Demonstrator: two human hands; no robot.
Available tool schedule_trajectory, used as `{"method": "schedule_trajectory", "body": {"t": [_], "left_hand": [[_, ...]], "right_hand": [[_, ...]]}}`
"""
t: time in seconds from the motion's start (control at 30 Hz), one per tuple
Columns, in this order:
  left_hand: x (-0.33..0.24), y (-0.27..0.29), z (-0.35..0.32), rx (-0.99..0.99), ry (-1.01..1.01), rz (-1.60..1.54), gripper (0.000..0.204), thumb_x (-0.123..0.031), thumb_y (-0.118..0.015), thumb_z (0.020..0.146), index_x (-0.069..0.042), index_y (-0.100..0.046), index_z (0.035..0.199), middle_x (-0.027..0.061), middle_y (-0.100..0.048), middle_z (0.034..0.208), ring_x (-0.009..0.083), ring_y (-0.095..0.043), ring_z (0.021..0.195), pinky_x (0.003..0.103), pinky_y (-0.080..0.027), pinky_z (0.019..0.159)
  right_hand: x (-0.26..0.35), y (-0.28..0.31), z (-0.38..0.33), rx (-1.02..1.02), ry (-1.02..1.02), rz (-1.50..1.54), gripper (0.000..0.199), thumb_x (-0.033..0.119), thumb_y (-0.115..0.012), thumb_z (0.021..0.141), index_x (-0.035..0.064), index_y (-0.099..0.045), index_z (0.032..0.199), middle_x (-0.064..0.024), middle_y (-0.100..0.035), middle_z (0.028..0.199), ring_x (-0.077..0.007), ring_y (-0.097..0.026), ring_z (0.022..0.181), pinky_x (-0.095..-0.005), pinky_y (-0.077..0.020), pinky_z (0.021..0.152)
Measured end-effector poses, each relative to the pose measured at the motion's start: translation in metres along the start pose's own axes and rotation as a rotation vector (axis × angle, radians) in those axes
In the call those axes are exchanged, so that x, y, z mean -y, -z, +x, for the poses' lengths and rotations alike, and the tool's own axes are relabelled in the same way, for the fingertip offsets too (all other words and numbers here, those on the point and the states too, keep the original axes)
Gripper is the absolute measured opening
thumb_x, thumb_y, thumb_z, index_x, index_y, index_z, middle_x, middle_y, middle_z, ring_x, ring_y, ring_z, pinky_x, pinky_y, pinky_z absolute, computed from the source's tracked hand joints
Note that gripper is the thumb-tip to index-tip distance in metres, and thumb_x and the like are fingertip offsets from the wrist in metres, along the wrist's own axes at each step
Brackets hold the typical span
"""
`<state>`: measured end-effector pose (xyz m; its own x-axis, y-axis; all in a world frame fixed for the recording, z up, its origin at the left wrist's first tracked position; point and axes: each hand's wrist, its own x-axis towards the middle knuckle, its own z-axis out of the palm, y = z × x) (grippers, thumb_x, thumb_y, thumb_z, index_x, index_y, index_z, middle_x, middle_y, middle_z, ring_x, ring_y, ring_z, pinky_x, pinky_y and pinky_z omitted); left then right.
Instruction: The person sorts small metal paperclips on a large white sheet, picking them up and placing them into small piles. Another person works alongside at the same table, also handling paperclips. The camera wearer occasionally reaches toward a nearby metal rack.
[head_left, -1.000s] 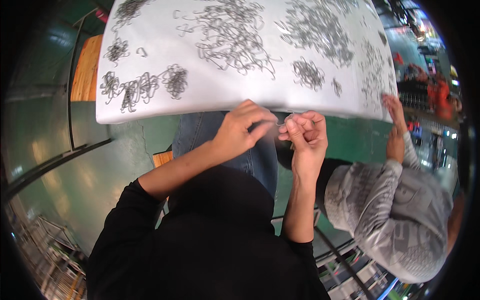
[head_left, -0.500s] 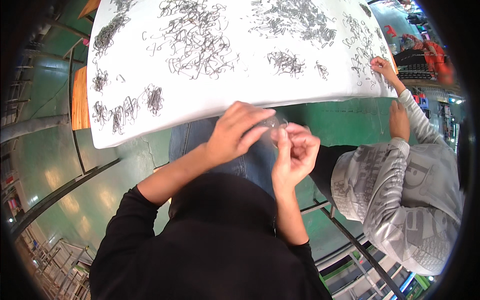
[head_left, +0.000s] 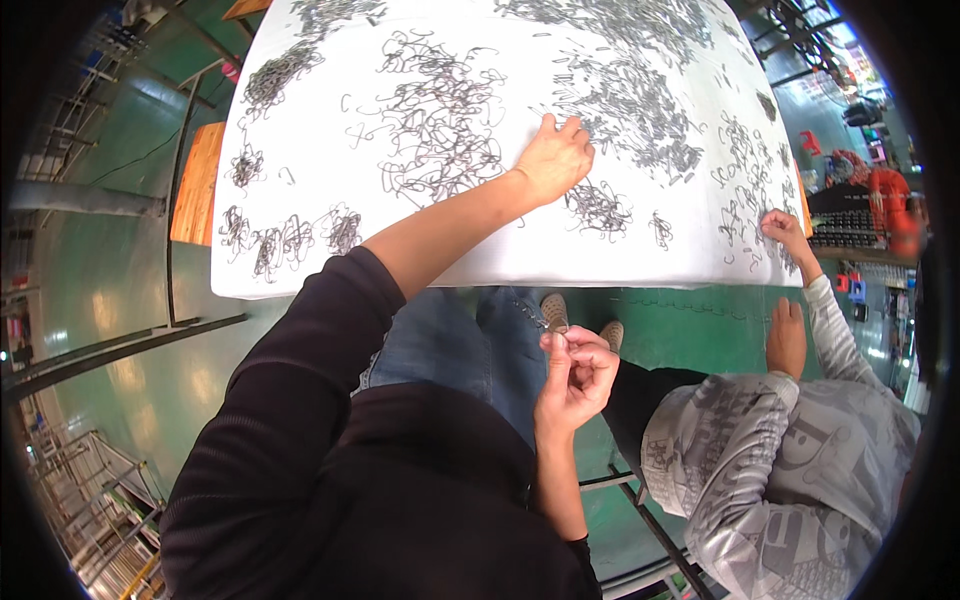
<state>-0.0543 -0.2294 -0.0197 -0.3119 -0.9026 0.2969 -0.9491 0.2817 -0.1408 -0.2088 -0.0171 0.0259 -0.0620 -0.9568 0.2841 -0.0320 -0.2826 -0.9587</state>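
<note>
My left hand (head_left: 556, 160) reaches over the white-covered table (head_left: 330, 185), its fingers curled down at the near left edge of a spread of small oblong dark pieces (head_left: 640, 120). Whatever lies under its fingertips is hidden. In front of the table, above my lap, my right hand (head_left: 577, 380) pinches a small thin dark piece (head_left: 560, 332) between thumb and forefinger; its exact kind is too small to tell. Left of my reaching hand spreads a heap of dark S-shaped hooks (head_left: 440, 120). A smaller dark clump (head_left: 598, 210) sits just nearer than that hand.
At my right, a person in a grey patterned top (head_left: 780, 450) has one hand (head_left: 787, 228) at dark pieces near the table's right side. Further small clumps (head_left: 268, 250) lie along the left front edge. A wooden board (head_left: 197, 185) juts out at the left.
My left hand has left my right hand and moved forward over the table. My right hand stays in front of the table, still pinching. The view has shifted, so the table appears lower.
</note>
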Motion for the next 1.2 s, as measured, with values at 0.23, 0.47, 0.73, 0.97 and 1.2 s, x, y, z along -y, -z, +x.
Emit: {"method": "schedule_trajectory", "body": {"t": [0.23,0.47,0.73,0.97,1.2], "left_hand": [[-0.026,0.068,-0.085,-0.020,0.505,-1.394,0.015,-0.013,-0.063,0.090,0.000,-0.068,0.097,0.0091,-0.070,0.092,0.0133,-0.063,0.077,0.028,-0.051,0.067],[-0.035,0.124,-0.151,0.066,0.700,-1.641,0.017,-0.010,-0.068,0.087,-0.001,-0.071,0.101,-0.0003,-0.071,0.089,0.0043,-0.058,0.073,0.021,-0.049,0.066],[-0.034,0.143,-0.170,0.049,0.772,-1.692,0.015,-0.012,-0.071,0.086,-0.003,-0.072,0.096,-0.0016,-0.070,0.084,0.0029,-0.053,0.068,0.020,-0.046,0.063],[-0.041,0.147,-0.182,-0.111,0.728,-1.447,0.013,-0.014,-0.072,0.084,-0.006,-0.074,0.094,0.0001,-0.071,0.080,0.0051,-0.053,0.063,0.021,-0.045,0.059],[-0.050,0.132,-0.194,-0.242,0.657,-1.417,0.013,-0.010,-0.071,0.083,-0.008,-0.073,0.096,0.0042,-0.068,0.101,0.0135,-0.057,0.084,0.026,-0.047,0.070]], "right_hand": [[-0.005,-0.007,0.002,0.043,-0.025,0.012,0.021,-0.011,-0.061,0.087,0.0010,-0.044,0.088,-0.0166,-0.060,0.097,-0.0171,-0.065,0.078,-0.0296,-0.0584,0.071],[-0.002,-0.019,0.005,0.136,0.028,0.005,0.019,-0.009,-0.058,0.089,0.0022,-0.043,0.090,-0.0138,-0.058,0.097,-0.0153,-0.064,0.079,-0.0280,-0.0569,0.070],[0.000,-0.029,0.001,0.142,0.098,-0.013,0.019,-0.008,-0.061,0.088,0.0017,-0.045,0.087,-0.0140,-0.061,0.095,-0.0154,-0.063,0.077,-0.0278,-0.0562,0.069],[-0.003,-0.029,-0.005,0.150,0.289,-0.311,0.020,-0.006,-0.065,0.086,0.0010,-0.047,0.082,-0.0142,-0.063,0.093,-0.0164,-0.061,0.077,-0.0270,-0.0542,0.067],[-0.010,-0.027,-0.010,0.200,0.348,-0.463,0.019,-0.006,-0.066,0.085,0.0009,-0.048,0.081,-0.0142,-0.063,0.092,-0.0164,-0.060,0.077,-0.0253,-0.0514,0.066]]}}
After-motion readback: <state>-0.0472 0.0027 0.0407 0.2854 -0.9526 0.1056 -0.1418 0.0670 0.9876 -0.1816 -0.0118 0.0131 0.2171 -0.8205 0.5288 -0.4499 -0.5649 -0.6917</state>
